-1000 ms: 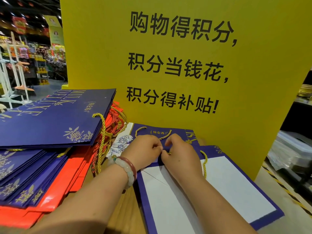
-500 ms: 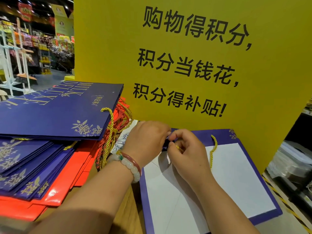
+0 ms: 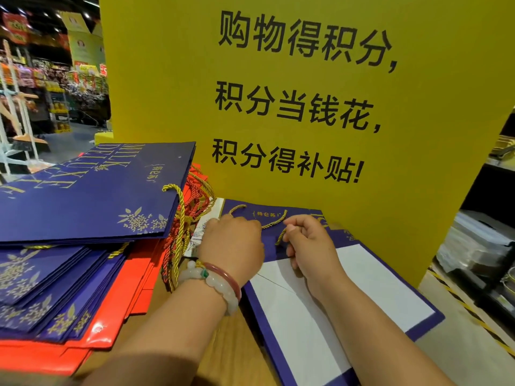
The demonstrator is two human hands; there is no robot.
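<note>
Yellow signboard [image 3: 167,79] fills the back of the shop, and on the wooden counter [image 3: 220,355] we're in the thick of fitting a handle. The flat purple bag [image 3: 370,277] lies with its top band away from us, running from 12 o'clock down to 5 o'clock under our forearms. Our right hand [image 3: 309,246] has thumb and forefinger pinched tight on the gold cord [image 3: 280,238], which pokes out at its 10 o'clock, right on that top band. Our left hand [image 3: 231,243] sits just beside it at 9 o'clock, knuckles up and fingers curled under. We can't tell what it grips, because the fingertips are hidden. We'd call this the threading step, with the cord end being worked at the hole. By our reckoning the next move wants a steady pinch and a short pull through, with the left pinning the paper so it doesn't buckle. Over at 9 o'clock sits the stack of purple and red bags [image 3: 83,204].
</note>
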